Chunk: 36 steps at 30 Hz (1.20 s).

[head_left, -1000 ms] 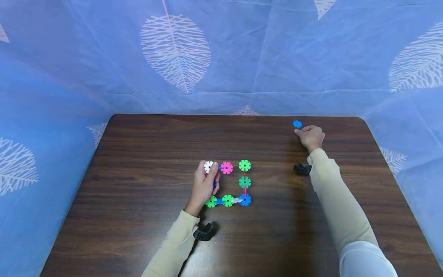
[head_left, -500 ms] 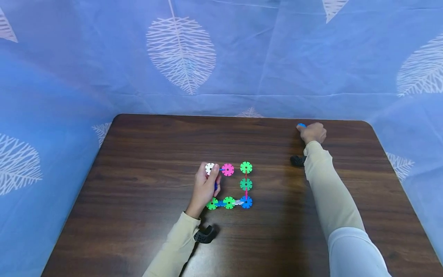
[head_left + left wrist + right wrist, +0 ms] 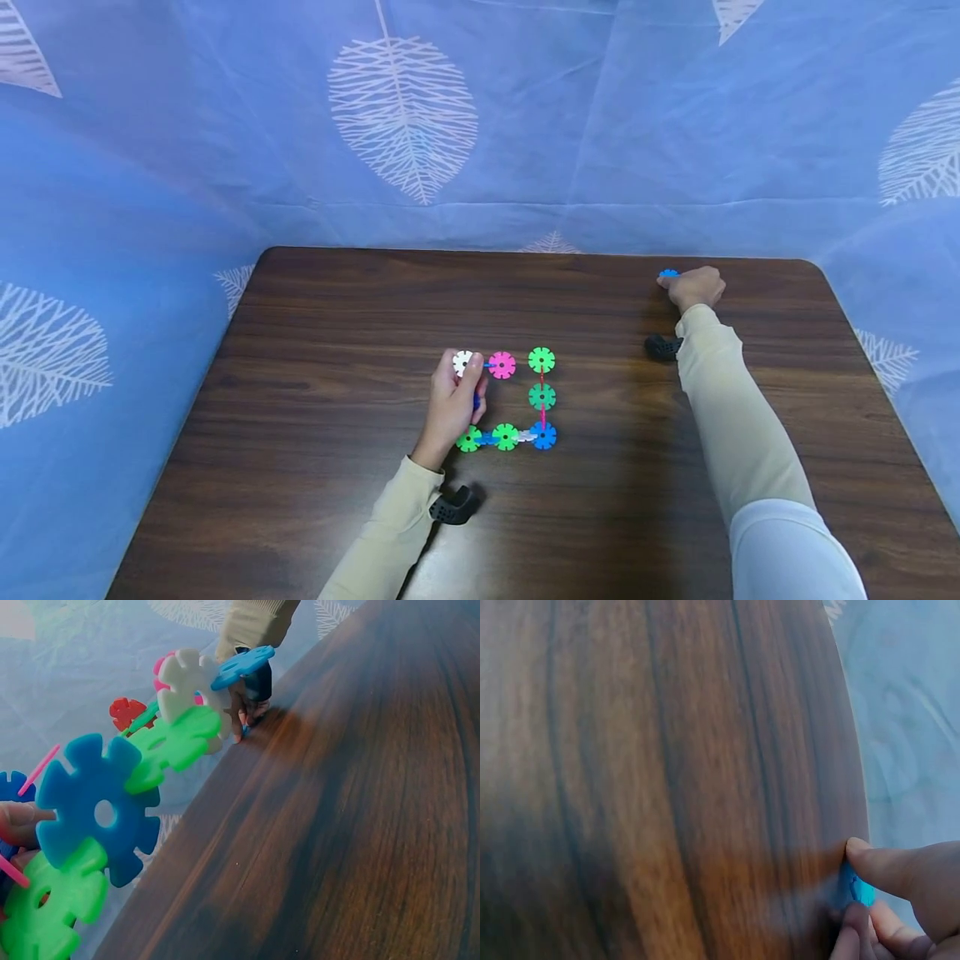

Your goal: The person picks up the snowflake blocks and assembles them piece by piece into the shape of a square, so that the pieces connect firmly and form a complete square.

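Observation:
My left hand (image 3: pixel 452 402) grips a chain of interlocking snowflake discs bent into an open-cornered square. A white disc (image 3: pixel 462 363) and a pink disc (image 3: pixel 502 365) show at its top, green discs and a blue corner disc (image 3: pixel 543 435) along the right and bottom. Fingers hide part of the left side. Close up in the left wrist view are a blue disc (image 3: pixel 75 791) and a green disc (image 3: pixel 56 911) of the chain. At the table's far right, my right hand (image 3: pixel 696 287) pinches a single blue snowflake disc (image 3: pixel 861 889) between thumb and fingers, partly covering it.
The brown wooden table (image 3: pixel 337 317) has rounded far corners, and its far edge lies just beyond the right hand. Behind it hangs a blue cloth (image 3: pixel 540 125) with white leaf prints. Black wrist-worn devices sit at both cuffs.
My right hand has reached forward to the loose blue disc and taken it between thumb and fingers. The left hand keeps its hold on the chain; the head view has shifted slightly.

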{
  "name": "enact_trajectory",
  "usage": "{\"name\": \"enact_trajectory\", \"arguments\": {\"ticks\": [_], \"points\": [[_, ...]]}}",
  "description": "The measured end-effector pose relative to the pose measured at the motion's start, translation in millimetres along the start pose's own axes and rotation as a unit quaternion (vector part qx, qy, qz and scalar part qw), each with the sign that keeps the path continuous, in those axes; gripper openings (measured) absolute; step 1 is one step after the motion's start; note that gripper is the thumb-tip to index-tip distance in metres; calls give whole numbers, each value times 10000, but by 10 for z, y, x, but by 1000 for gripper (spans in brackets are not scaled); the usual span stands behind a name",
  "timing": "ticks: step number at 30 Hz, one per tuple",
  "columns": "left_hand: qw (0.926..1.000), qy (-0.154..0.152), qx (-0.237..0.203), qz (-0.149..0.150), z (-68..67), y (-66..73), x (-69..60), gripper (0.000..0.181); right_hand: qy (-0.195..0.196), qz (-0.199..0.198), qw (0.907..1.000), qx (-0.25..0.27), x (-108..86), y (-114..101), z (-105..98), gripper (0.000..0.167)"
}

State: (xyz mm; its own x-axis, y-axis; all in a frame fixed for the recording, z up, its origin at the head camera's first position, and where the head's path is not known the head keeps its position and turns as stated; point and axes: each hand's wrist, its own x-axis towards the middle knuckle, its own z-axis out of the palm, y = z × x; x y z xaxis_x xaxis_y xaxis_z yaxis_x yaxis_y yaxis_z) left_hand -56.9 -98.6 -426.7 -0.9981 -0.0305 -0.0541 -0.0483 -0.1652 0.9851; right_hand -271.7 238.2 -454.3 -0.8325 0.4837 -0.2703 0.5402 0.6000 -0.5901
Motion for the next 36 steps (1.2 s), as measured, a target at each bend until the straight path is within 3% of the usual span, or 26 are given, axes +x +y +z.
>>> {"name": "enact_trajectory", "arguments": {"ticks": [6, 12, 15, 19, 24, 29, 36], "points": [[10000, -1, 53, 21, 26, 47, -19, 14, -119, -72, 9996, 253, -14, 74, -76, 37], [9999, 7, 110, -12, 6, -109, 47, 15, -232, -422, 9982, 357, -83, 171, -153, 29], [9999, 10, 127, 37, 10, -162, 61, 17, -408, -668, 9941, 746, -152, 255, -171, 32], [9998, 1, 121, 146, 26, -183, 52, 21, -700, -1059, 9827, 1347, -307, 373, -159, 35], [9997, -15, 154, 187, 27, -197, 48, 22, -1002, -1613, 9703, 1498, -598, 433, -131, 37], [9997, -30, 222, 101, 23, -178, 51, 19, -1261, -2163, 9518, 1772, -920, 379, -124, 37], [9996, -48, 283, -37, 75, 47, -10, 16, -1857, -2608, 9096, 2650, -1393, 217, -166, 32]]}}
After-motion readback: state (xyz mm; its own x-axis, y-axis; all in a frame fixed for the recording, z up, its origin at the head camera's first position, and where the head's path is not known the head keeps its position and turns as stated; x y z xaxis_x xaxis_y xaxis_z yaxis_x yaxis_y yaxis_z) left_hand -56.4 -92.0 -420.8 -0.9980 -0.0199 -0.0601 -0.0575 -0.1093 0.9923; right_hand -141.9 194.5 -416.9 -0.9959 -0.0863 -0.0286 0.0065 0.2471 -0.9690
